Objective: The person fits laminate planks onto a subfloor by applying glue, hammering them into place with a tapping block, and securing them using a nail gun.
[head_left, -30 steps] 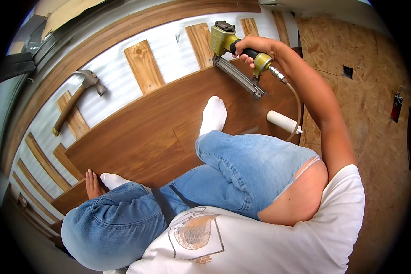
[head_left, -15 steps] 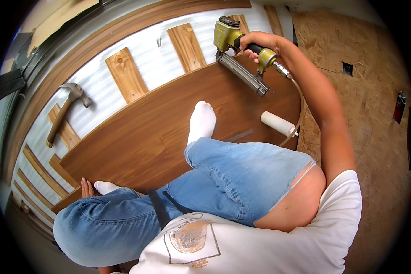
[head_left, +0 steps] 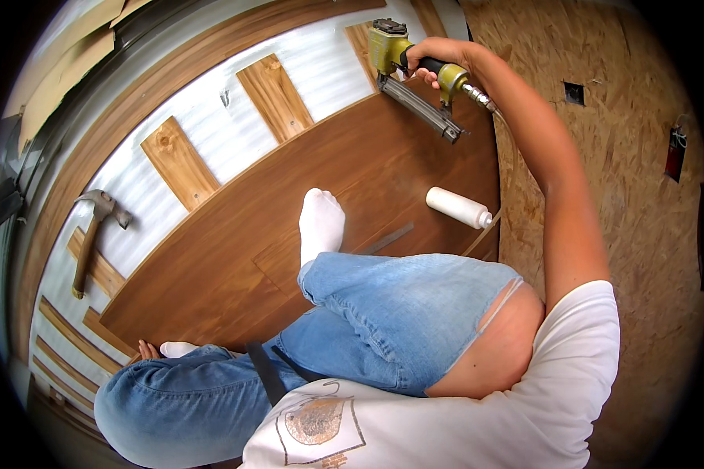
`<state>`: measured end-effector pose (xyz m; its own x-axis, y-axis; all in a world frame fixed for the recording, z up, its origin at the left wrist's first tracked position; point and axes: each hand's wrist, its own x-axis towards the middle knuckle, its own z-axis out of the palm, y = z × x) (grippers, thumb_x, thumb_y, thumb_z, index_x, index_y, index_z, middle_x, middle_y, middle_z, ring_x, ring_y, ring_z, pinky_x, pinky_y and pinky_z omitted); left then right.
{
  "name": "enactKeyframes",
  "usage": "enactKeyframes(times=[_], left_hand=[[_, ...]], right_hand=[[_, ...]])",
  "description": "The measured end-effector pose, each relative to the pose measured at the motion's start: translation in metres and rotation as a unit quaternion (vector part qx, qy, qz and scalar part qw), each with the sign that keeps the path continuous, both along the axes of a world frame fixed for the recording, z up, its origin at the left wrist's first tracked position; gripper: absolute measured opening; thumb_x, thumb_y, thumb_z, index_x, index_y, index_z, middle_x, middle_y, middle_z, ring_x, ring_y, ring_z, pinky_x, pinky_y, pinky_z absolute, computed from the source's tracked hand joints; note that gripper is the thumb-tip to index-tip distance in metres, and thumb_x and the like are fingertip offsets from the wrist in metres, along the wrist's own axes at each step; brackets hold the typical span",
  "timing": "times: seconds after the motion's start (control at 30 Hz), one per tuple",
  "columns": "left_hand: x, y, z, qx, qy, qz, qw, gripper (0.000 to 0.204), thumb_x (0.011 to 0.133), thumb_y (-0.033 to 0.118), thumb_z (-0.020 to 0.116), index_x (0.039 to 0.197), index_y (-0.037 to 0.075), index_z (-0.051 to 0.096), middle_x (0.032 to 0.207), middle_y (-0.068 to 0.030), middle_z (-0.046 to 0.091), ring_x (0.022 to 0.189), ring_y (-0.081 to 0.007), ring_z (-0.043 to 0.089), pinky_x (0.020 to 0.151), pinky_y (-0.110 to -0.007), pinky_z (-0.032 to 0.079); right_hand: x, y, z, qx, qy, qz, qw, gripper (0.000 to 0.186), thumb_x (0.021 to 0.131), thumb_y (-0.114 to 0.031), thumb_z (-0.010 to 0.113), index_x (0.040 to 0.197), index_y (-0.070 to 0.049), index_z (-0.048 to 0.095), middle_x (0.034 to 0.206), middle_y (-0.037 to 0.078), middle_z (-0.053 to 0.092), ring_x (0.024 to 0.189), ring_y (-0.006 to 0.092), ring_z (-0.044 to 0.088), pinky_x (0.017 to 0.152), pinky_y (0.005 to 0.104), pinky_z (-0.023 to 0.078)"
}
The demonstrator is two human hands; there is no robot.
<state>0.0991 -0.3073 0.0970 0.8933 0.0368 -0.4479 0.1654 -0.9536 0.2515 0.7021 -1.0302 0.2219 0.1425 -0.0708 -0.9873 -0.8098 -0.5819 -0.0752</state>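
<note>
Hammer [head_left: 88,246]: off the plank panel's far edge, toward its left end, lying across a wooden strip [head_left: 102,262] and white underlay [head_left: 211,129].
Left grip [head_left: 149,351]: at the plank panel's left end; I see fingertips only, the rest hidden by a denim knee [head_left: 141,399], so I cannot tell its closure or any hold.
Plank panel [head_left: 235,227]: landmark; its near side is covered by the legs.
Nailer [head_left: 389,51]: at the plank panel's far edge, toward its right end. I would seat the nose square over a strip and keep the socked foot [head_left: 321,223] clear before firing; whether the nose touches, I cannot tell.
Right grip [head_left: 438,59]: above that same edge, curled firmly round the nailer's black handle; trigger finger unclear.
White bottle [head_left: 455,206]: lying on the plank panel, near its right end.
Coupling [head_left: 477,98]: above the plank panel's right end; beyond it the forearm [head_left: 532,133] hides the hose.
</note>
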Motion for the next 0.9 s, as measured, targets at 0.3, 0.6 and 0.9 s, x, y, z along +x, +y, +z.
enactKeyframes(times=[0.3,0.6,0.9], left_hand=[[0.0,-0.005,0.006,0.003,0.012,0.012,1.0,0.061,0.094,0.0,0.058,0.153,0.001,0.044,0.161,-0.0217,0.039,0.148,-0.0402,0.038,0.122,-0.047,0.032],[-0.007,-0.008,0.011,-0.004,0.021,0.028,0.999,0.061,0.094,0.002,0.059,0.153,0.002,0.044,0.16,-0.0219,0.039,0.147,-0.0405,0.038,0.122,-0.047,0.032],[-0.015,-0.014,0.024,-0.01,0.064,0.08,0.995,0.062,0.094,0.003,0.061,0.153,0.002,0.044,0.159,-0.0222,0.04,0.146,-0.0407,0.039,0.122,-0.047,0.032]], right_hand=[[0.005,-0.014,-0.006,-0.005,0.006,0.004,1.0,0.021,0.086,-0.015,0.063,0.098,0.002,0.06,0.06,-0.002,0.056,0.046,0.0052,0.052,0.047,0.0263,0.052],[-0.016,0.005,0.004,-0.014,-0.07,-0.005,0.997,0.015,0.087,-0.016,0.065,0.084,-0.002,0.06,0.061,0.001,0.058,0.047,0.0089,0.054,0.047,0.0289,0.054],[-0.209,0.045,-0.016,-0.025,-0.49,-0.082,0.868,0.08,0.092,-0.017,0.069,0.157,0.005,0.027,0.094,0.013,0.067,0.073,0.0199,0.068,0.068,0.0332,0.055]])
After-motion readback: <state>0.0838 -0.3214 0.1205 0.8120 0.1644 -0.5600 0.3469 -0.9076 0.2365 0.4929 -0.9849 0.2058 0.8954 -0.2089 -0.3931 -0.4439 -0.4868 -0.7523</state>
